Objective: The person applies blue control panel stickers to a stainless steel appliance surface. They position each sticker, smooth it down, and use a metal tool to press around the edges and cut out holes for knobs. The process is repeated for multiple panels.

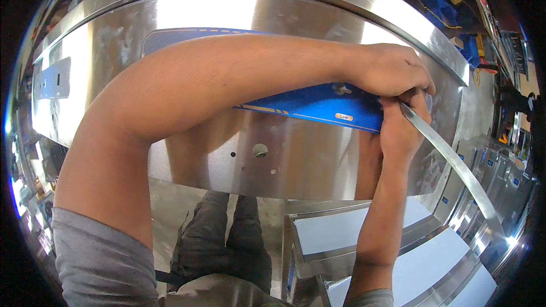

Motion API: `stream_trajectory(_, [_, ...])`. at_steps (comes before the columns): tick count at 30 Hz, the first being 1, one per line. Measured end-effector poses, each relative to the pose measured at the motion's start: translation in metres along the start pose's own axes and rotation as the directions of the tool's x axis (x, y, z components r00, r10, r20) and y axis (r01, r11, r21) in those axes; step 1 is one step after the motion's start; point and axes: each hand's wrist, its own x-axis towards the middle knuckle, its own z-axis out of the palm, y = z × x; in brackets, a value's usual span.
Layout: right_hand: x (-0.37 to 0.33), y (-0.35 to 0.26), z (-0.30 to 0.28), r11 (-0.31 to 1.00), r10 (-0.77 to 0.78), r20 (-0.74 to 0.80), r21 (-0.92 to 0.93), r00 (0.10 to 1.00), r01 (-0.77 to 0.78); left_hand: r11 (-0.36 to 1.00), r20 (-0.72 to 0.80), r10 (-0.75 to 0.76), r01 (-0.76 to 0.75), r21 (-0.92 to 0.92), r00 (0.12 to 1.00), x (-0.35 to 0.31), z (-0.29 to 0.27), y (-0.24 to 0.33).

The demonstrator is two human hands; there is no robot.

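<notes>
While reaching across from the left, seen in this order: small blue-grey plate [54,78] at the far end of a stainless-steel panel [318,162]; grey sleeve [102,253]; left arm [222,77], bent hard at the elbow, forearm nearly level. Beneath it, blue control overlay [324,107] along the panel, partly hidden. Below the overlay, round hole [260,150].
Toward the right end, left hand [395,69], palm down, fingers curled tight; contents hidden, cannot tell any grasp. Directly under it, right hand [405,124], raised on a near-upright forearm, closed around the upper end of a long silvery strip [458,165], trailing down to the right.
Step in hand, by judgement: close two-handed work at the overlay's right end. Next move: calls for steady fingers, firm hold on the strip, wrists near the steel.
</notes>
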Motion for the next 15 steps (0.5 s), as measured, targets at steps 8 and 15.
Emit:
stream_trajectory(8, [-0.0008,-0.0029,0.0004,0.999,0.002,0.022,0.052,1.0,-0.004,0.999,0.003,-0.016,0.016,0.042,1.0,0.0005,-0.0015,0.0042])
stream_trajectory(15, [0.0018,-0.0041,-0.0012,0.999,-0.032,0.018,0.022,0.999,0.031,0.998,0.014,-0.037,0.037,0.044,0.999,0.0008,-0.0027,0.0044])
